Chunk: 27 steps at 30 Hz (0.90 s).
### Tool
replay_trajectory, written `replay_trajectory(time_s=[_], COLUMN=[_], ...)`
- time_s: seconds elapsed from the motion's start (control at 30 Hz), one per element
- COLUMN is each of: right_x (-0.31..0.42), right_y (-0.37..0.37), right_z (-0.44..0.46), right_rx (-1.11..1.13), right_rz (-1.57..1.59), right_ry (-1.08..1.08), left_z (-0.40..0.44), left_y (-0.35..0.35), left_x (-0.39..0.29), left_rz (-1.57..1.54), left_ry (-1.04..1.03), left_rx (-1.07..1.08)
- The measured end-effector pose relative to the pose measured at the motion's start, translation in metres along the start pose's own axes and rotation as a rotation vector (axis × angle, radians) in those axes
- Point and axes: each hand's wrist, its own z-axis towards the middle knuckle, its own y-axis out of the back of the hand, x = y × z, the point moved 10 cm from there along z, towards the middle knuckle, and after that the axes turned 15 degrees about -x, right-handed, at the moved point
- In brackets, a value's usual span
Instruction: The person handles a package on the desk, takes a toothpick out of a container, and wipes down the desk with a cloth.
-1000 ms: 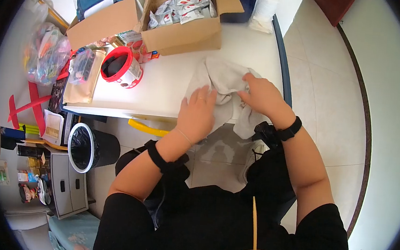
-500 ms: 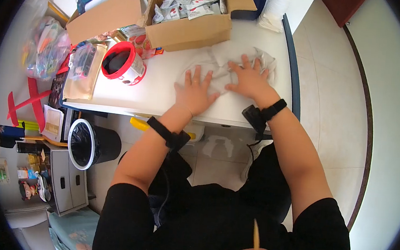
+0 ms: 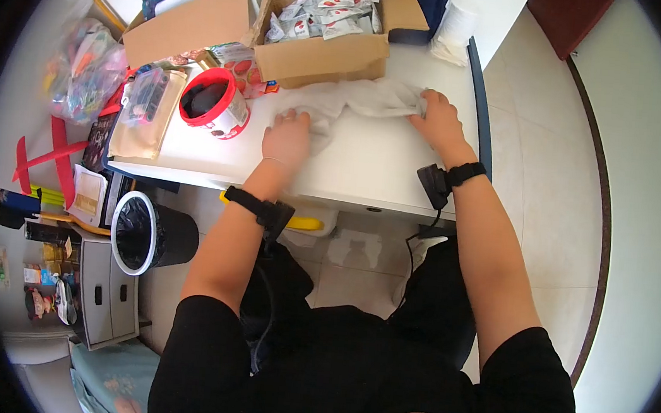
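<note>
A light grey cloth (image 3: 370, 98) lies bunched in a long strip across the white desk (image 3: 349, 161), just in front of the cardboard box. My left hand (image 3: 287, 139) is on the cloth's left end, its fingers curled on the fabric and slightly blurred. At the cloth's right end, my right hand (image 3: 439, 123) pinches the fabric between thumb and fingers. Left of my left hand stands a red-rimmed tub (image 3: 233, 117) with dark contents.
An open cardboard box (image 3: 322, 62) of white packets stands at the back. A white roll (image 3: 454, 30) is behind right. Pouches and a clear case (image 3: 145, 97) lie at left. A black bin (image 3: 177, 235) stands on the floor below the desk's left part.
The cloth went from hanging over the front edge, to flat under spread palms, to a strip near the box. My left hand moved left; both hands' fingers closed on the cloth.
</note>
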Motion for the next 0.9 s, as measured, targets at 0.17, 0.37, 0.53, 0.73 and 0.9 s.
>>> replay_trajectory(time_s=[0.17,0.37,0.53,0.73,0.9], right_x=[0.041,0.068,-0.034,-0.001,0.040], right_y=[-0.012,0.040,0.063,0.058,-0.024], right_z=[-0.003,-0.019,0.014,-0.002,-0.064], right_rx=[0.195,0.259,0.085,0.081,0.421], right_rz=[0.056,0.584,0.279,0.065,-0.320], right_ry=[0.175,0.082,-0.155,-0.054,0.103], left_z=[-0.023,-0.044,-0.028,-0.028,-0.065], left_y=[0.011,0.038,0.060,0.078,0.013], left_x=[0.007,0.015,0.037,0.020,-0.026], left_rz=[-0.213,-0.586,-0.332,-0.044,-0.199], left_ry=[-0.146,-0.055,-0.053,0.097,0.088], left_rx=[0.344,0.419,0.003,-0.062,0.473])
